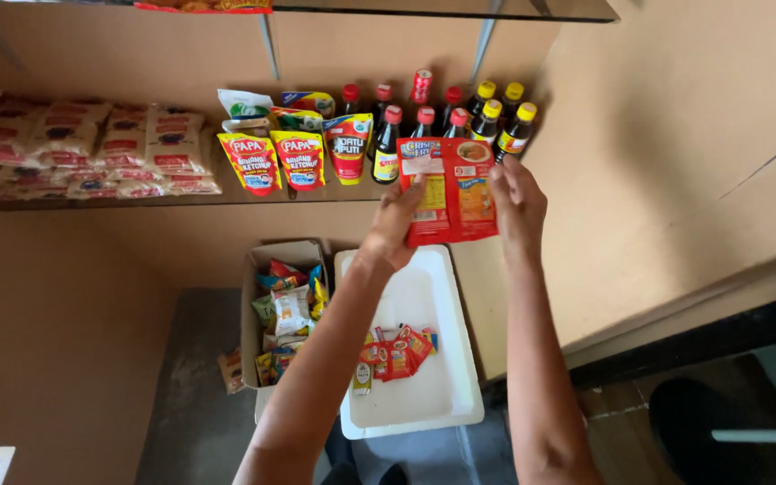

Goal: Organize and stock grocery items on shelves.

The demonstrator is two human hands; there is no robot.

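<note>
Both of my hands hold up a flat red and orange packet [449, 190] in front of a wall shelf [136, 201]. My left hand [395, 220] grips its left edge and my right hand [515, 205] grips its right edge. Just behind the packet on the shelf stand dark sauce bottles with red caps [386, 144] and with yellow caps [514, 133]. Red and yellow sauce pouches [273, 162] stand to the left of the bottles.
Below my arms on the floor, a white foam tray [424, 395] holds several small red sachets [392, 355]. A cardboard box [273, 260] of mixed packets stands to its left. Pale bagged goods [83, 148] fill the shelf's left end. A tan wall runs along the right.
</note>
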